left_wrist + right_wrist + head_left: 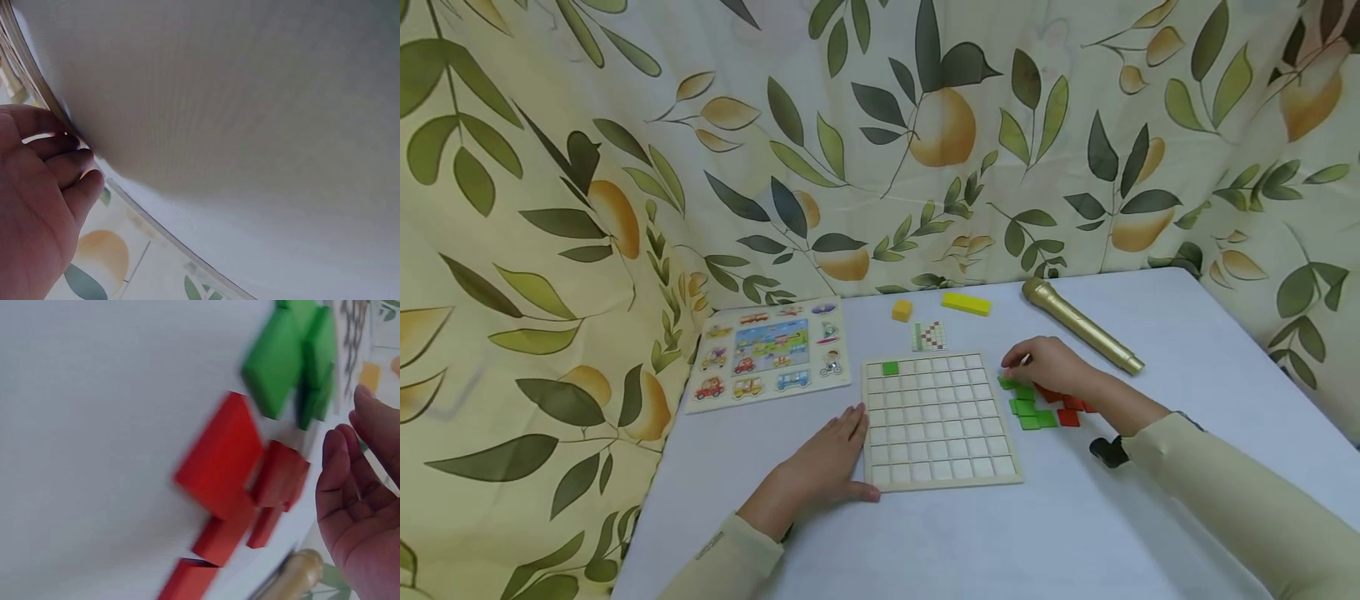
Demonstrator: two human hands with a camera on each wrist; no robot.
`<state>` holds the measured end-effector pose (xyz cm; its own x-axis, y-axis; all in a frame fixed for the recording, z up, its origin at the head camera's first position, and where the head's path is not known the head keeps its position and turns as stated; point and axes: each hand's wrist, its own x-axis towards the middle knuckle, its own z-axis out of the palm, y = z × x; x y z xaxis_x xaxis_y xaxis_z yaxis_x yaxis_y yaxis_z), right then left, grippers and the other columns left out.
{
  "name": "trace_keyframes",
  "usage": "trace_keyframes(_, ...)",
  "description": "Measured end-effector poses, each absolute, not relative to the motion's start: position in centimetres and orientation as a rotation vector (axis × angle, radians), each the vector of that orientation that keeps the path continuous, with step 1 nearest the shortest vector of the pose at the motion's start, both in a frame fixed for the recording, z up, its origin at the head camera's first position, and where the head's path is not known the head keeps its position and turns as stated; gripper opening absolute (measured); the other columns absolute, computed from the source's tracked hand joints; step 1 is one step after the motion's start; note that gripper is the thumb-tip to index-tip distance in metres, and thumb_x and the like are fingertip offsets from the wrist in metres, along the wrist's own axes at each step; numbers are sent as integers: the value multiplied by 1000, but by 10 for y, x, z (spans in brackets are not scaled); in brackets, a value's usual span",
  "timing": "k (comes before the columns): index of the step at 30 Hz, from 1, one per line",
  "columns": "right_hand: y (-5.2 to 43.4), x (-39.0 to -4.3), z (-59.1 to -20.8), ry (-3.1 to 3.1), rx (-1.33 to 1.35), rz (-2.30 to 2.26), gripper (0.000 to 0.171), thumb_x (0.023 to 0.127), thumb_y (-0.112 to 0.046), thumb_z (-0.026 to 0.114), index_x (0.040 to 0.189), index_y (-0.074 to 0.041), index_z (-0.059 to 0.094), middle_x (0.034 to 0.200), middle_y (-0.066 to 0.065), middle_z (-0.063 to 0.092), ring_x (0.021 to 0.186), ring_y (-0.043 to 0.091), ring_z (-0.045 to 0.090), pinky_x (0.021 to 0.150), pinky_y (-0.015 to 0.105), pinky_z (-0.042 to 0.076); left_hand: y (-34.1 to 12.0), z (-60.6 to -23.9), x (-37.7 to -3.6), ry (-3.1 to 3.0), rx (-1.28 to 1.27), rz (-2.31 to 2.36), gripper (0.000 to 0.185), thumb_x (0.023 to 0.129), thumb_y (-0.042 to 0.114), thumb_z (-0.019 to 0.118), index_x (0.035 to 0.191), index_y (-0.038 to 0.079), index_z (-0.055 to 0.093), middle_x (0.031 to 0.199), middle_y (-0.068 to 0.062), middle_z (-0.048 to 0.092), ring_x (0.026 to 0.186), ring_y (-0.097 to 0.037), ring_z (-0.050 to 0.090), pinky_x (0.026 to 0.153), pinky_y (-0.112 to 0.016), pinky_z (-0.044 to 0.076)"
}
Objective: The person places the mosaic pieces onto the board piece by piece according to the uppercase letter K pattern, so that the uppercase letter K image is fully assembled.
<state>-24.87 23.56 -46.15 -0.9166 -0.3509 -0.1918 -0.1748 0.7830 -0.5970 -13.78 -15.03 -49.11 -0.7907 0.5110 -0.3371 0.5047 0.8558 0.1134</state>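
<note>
A square wooden grid board [867, 425] lies on the table with one green tile [890, 368] in its top row. My left hand [823, 458] rests against the board's left edge, fingers extended and thumb by the lower left corner. To the board's right, my right hand [1048, 365] hovers over loose green tiles [1024, 407], fingers bent downward. In the right wrist view, its thumb and fingers stand apart with no tile visibly gripped. Red tiles [222, 456] lie beside the green ones [275, 362], partly under the hand in the head view.
Behind the board lie a small pattern card [930, 336], an orange block [902, 310] and a yellow bar [966, 303]. A vehicle picture puzzle [842, 350] is at the left. A gold microphone [1082, 325] lies back right. Patterned curtain [880, 225] borders the table.
</note>
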Motion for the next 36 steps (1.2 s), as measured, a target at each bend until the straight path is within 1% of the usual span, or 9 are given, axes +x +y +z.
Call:
trace_keyframes(7,237,-246,-472,2673,-451,-826,24,91,-20,76,110,-5,75,102,4,70,89,21,56,75,33,47,-152,-492,-137,2680,776,47,122,78,77,63,160,1,16,168,-13,8,154,-27,9,122,-41,19)
trace_keyframes(14,233,-249,-472,2659,-425,-797,15,91,-16,76,102,-6,73,94,3,67,85,21,56,75,34,47,-152,-489,-136,2678,769,76,120,78,76,65,160,1,17,168,-13,9,154,-27,10,122,-41,19)
trace_keyframes(18,232,-251,-470,2663,-431,-795,14,90,-16,77,99,-7,71,93,2,67,84,21,55,75,35,46,-151,-487,-136,2683,767,61,120,79,76,64,160,1,17,168,-13,10,154,-27,10,122,-41,19)
trace_keyframes(23,232,-253,-466,2672,-437,-802,9,91,-15,76,99,-9,75,94,1,69,89,23,55,81,39,46,-151,-485,-136,2681,762,53,120,79,75,64,160,1,17,168,-13,9,154,-27,10,122,-41,19)
trace_keyframes(27,230,-256,-458,2685,-427,-823,10,92,-13,74,100,-9,77,97,2,71,93,26,56,85,42,47,-150,-485,-136,2683,754,60,120,78,74,66,160,1,18,168,-13,10,154,-27,10,122,-41,20)
trace_keyframes(31,222,-262,-453,2682,-408,-859,12,93,-13,73,103,-7,77,97,4,71,91,24,57,82,38,50,-151,-485,-137,2684,750,56,120,78,75,66,160,1,18,168,-13,9,154,-27,9,122,-41,20)
trace_keyframes(36,205,-269,-453,2666,-429,-912,13,92,-12,75,102,-5,77,94,4,72,83,20,60,75,33,50,-151,-484,-136,2677,755,52,119,79,74,66,160,1,17,168,-13,9,154,-27,9,122,-41,19)
